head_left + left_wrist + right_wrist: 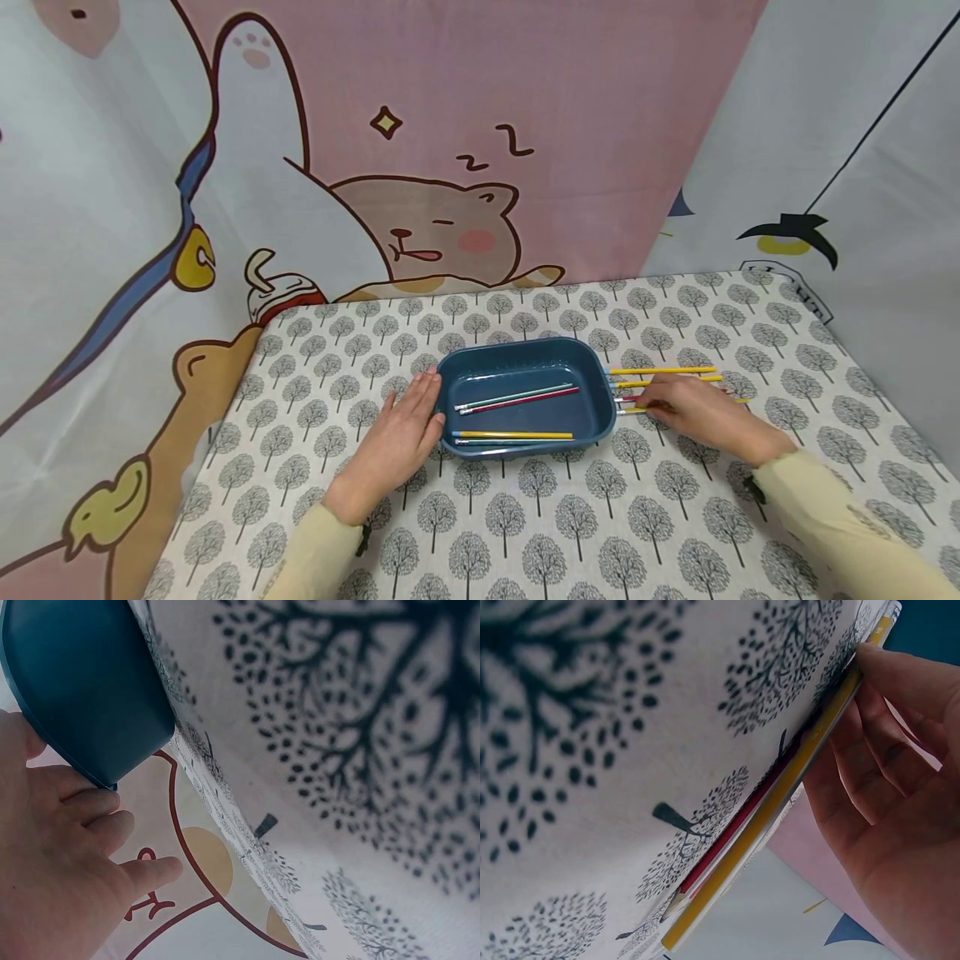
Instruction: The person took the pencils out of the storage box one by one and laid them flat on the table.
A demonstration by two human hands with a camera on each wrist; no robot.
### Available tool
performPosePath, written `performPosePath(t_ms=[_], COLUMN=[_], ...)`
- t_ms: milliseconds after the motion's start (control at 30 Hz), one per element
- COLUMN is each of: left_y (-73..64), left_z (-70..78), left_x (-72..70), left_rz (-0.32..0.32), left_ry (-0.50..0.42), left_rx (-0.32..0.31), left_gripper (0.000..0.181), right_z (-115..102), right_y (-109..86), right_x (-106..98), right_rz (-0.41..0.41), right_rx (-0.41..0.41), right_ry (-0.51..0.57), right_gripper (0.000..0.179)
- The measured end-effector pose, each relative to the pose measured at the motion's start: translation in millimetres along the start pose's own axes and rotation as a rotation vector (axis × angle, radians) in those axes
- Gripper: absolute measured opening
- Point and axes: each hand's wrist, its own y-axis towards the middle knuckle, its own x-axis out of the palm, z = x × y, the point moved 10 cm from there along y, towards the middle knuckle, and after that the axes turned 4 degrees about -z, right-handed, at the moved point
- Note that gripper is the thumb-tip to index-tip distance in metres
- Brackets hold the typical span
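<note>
A blue plastic tray point(536, 419) holds a few pencils: a green pencil point(517, 395) beside a red pencil point(528, 401), and a yellow pencil point(517, 434) along the near wall with another dark one. My left hand point(401, 429) rests at the tray's left end, fingers extended against the rim. On the right, my right hand point(697, 412) pinches a yellow pencil point(772, 795) between thumb and fingers, low over the cloth. Just beside that pencil lies a red pencil point(733, 823), partly covered by the hand in the head view.
Two more yellow pencils lie right of the tray, the farther pencil point(660, 370) and a nearer pencil point(628, 384) partly behind the right hand. A tree-print cloth point(506, 517) covers the table. Cartoon-print curtains point(600, 150) stand behind and at both sides.
</note>
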Motion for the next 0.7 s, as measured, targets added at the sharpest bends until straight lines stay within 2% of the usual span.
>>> performPosePath(t_ms=[700], left_y=[0.6], left_z=[0.4], left_x=[-0.7], left_rz=[-0.001], left_ry=[0.003], left_rx=[0.004], left_gripper=[0.057], right_z=[1.8], right_y=[0.5], right_x=[3.1], right_rz=[-0.015], right_rx=[0.014], right_ry=[-0.003], right_gripper=[0.021])
